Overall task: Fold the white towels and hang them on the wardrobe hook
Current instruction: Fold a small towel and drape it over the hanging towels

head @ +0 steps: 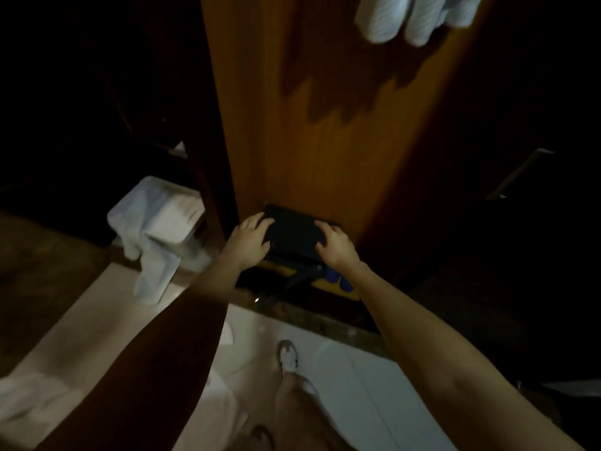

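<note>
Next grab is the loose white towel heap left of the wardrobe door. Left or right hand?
Left. Both hands are on the dark bundle at the foot of the door, but the left hand is on the side of the towel heap; the right hand would probably have to reach across.

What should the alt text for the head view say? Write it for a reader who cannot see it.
The left hand and right hand grip a dark flat object at the foot of a wooden wardrobe door. White towels hang at the top of the door, and another white towel lies draped over something in the dark to the left.
</note>
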Demonstrator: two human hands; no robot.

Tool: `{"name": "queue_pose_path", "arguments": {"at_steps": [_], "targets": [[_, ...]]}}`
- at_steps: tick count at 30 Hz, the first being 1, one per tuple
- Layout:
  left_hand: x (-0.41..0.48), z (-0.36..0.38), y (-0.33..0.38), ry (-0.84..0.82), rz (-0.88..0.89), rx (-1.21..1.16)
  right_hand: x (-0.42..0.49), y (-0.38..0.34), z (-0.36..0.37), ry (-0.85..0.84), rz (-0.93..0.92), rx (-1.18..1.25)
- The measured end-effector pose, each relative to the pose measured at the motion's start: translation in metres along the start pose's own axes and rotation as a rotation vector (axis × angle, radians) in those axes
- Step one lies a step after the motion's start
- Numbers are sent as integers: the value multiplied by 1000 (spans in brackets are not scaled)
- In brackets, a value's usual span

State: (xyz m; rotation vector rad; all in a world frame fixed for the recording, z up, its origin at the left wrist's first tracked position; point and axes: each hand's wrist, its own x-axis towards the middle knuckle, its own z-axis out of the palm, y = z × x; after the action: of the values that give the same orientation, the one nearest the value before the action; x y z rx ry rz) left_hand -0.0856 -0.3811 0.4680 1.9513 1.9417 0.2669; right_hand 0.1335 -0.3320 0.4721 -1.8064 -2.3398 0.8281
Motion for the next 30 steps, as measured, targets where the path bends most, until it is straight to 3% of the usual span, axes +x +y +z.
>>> {"name": "queue_pose_path", "arguments": {"at_steps": [4,10,18,25,30], "targets": [[-61,50,-57,-5,-130,-85,-7,-19,77,-252,-83,-88],[-122,125,-142,59,-317,-101,21,-51,177,-391,-218,-168],[-125,292,-288,94,-466,-64,114,-35,391,-416,-398,-252],[-81,491,-407,43,-495,-37,209,35,589,-420,-622,-305],[-50,613,-462,45,-468,-68,253,79,717,-415,-619,-312]]}}
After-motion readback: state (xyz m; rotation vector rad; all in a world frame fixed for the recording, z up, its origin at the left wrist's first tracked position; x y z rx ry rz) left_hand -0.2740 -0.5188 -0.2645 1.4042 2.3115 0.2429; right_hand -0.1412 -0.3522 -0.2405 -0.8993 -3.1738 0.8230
